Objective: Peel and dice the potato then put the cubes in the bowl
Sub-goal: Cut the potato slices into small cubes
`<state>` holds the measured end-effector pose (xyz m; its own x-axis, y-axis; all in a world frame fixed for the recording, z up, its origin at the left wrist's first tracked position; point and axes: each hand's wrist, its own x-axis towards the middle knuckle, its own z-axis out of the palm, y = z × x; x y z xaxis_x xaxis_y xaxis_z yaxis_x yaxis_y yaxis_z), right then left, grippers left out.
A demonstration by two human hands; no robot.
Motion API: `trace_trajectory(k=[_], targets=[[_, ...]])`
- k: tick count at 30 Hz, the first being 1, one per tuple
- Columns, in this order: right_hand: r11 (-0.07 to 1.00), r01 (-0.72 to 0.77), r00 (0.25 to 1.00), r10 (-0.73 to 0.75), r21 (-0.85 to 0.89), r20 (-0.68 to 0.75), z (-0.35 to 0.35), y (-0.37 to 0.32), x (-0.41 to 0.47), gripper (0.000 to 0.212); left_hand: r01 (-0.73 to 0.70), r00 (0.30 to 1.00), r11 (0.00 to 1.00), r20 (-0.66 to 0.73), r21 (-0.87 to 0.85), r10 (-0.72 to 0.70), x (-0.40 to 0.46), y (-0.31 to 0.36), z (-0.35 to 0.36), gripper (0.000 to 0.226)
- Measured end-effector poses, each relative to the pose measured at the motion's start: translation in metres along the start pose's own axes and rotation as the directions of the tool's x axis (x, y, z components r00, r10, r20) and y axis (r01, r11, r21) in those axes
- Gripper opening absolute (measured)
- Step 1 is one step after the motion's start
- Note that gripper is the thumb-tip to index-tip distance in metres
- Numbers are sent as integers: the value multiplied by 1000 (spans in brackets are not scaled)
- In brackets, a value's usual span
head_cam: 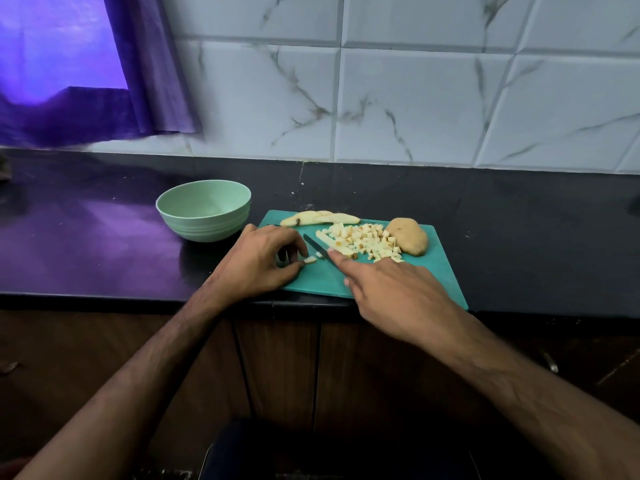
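- Left hand (pixel 263 259) sits on the near-left corner of the board (pixel 440 268), fingers curled down, thumb and fingertip pinching a small pale potato piece (pixel 310 260).
- Right hand (pixel 391 289) comes in over the board's near edge, index finger stretched straight along the knife (pixel 317 247); the other fingers curl under, and the handle is hidden beneath the hand.
- The knife's dark, narrow blade points away to the left, its tip near the left fingers, just beside the held piece.
- Cubes (pixel 367 242) lie heaped mid-board: small, pale yellow, blocky, with a few uncut sticks along the pile's left edge.
- A whole potato (pixel 408 240), tan, matte and oval, rests on the board's right part, touching the heap.
- Long pale slices (pixel 318 218) lie along the board's far edge.
- The board is a flat teal rectangle, smooth.
- The bowl (pixel 204 211), mint green with a ribbed base, stands on the dark glossy counter (pixel 519 220) just left of the board, no cubes visible in it.
- Behind: white marbled tiles (pixel 415 98) and a purple curtain (pixel 145 81).
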<state>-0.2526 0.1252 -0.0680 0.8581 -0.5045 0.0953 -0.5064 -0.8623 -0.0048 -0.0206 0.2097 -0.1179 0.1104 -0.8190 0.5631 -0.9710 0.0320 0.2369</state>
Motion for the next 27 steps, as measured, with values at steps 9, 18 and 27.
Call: trace_trajectory(k=[9, 18, 27], targets=[[999, 14, 1000, -13, -31, 22, 9, -9, -19, 56, 23, 1000, 999, -11, -47, -24, -2, 3, -3, 32], [1000, 22, 1000, -22, 9, -2, -2, -10, -15, 55, 109, 994, 987, -29, 120, -107, -14, -6, -6, 16], [999, 29, 999, -28, -15, 21, 10, -17, -11, 55, 52, 998, 995, 23, 80, -54, -13, -9, -7, 19]])
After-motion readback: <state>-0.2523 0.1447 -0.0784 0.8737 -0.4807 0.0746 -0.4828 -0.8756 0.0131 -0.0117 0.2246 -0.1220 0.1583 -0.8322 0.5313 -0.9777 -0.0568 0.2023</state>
